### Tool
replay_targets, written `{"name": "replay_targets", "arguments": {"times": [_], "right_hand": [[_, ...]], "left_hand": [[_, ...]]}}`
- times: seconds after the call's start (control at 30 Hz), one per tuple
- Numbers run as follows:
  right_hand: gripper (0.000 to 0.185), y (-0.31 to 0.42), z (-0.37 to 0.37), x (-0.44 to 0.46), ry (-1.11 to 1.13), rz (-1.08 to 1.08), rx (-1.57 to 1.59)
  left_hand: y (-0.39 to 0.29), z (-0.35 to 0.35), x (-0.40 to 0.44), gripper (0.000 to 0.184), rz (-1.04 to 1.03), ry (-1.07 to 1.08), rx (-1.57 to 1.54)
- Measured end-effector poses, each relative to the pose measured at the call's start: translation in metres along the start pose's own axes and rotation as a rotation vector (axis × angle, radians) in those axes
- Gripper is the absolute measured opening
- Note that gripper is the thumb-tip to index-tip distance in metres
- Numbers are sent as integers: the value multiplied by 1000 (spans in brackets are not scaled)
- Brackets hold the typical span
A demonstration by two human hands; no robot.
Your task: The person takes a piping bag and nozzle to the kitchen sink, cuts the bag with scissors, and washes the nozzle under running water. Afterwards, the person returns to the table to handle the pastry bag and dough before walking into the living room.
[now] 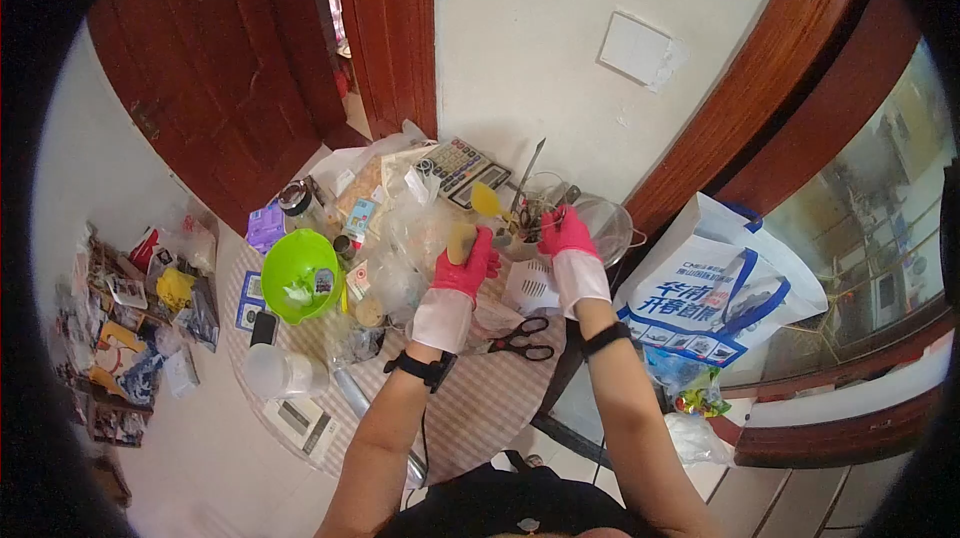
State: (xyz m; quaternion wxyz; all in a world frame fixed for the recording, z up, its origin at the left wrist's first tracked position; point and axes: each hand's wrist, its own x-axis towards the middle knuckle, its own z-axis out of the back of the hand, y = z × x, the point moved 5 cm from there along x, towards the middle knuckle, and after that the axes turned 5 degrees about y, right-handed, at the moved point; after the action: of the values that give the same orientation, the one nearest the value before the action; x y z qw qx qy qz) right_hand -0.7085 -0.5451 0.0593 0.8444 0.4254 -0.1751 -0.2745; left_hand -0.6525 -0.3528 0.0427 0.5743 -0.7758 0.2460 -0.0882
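Observation:
Both hands wear pink gloves with pale cuffs and reach over the cluttered round table. My left hand [468, 265] is closed around a tan, rounded object [461, 243], perhaps a sponge. My right hand [568, 235] has its fingers pressed together beside the utensils and a mesh strainer [598, 228]; what it grips is too small to name. Between and above the hands is a yellow-headed utensil [486, 200]. A white slotted item [530, 285] lies between the wrists. Black-handled scissors [522, 340] rest below it.
A green bowl [300, 276], a calculator [459, 170], clear plastic bags [410, 238] and a translucent container [283, 373] crowd the table. At the right stands a white and blue bag [705, 283]. Cluttered shelves [150, 318] are at the left.

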Motion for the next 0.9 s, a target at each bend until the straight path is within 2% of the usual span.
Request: {"name": "replay_targets", "arguments": {"times": [0.07,0.17,0.2,0.27,0.3,0.4,0.47,0.5,0.57,0.6,0.67,0.73,0.8,0.87,0.9], "right_hand": [[32,-10,-14,13,58,-185,297],[40,-19,-26,29,124,-224,453],[56,-23,-29,33,157,-179,545],[60,-36,-30,35,193,-132,655],[64,-35,-30,34,235,-78,759],[65,-24,-27,18,210,-91,911],[61,-16,-25,12,212,-114,913],[57,-12,-21,9,210,-134,916],[55,3,-5,-6,216,-109,900],[54,10,3,-13,230,-80,882],[52,12,18,-29,212,-58,882],[51,20,34,-50,199,-31,884],[44,25,55,-79,89,-33,932],[43,20,70,-111,79,-79,922],[43,12,77,-128,69,-121,912]], "left_hand": [[1,1,2,31,9,34,76],[8,2,2,32,-17,97,108],[6,1,-1,32,-12,102,114],[-2,-6,-6,29,-103,148,349],[-11,-10,-12,29,-103,151,348],[-24,-22,-26,27,-186,247,399],[-19,-30,-27,26,-623,316,819],[-25,-35,-30,26,-620,323,819],[-52,-59,-48,28,-1071,65,1525],[-49,-67,-41,28,-1072,75,1520],[-30,-71,-8,28,-575,184,1109],[-28,-84,-5,28,-621,180,1205],[-26,-97,2,28,-663,167,1301],[-12,-98,24,29,-351,159,1073],[-7,-99,30,29,-340,155,1073]]}}
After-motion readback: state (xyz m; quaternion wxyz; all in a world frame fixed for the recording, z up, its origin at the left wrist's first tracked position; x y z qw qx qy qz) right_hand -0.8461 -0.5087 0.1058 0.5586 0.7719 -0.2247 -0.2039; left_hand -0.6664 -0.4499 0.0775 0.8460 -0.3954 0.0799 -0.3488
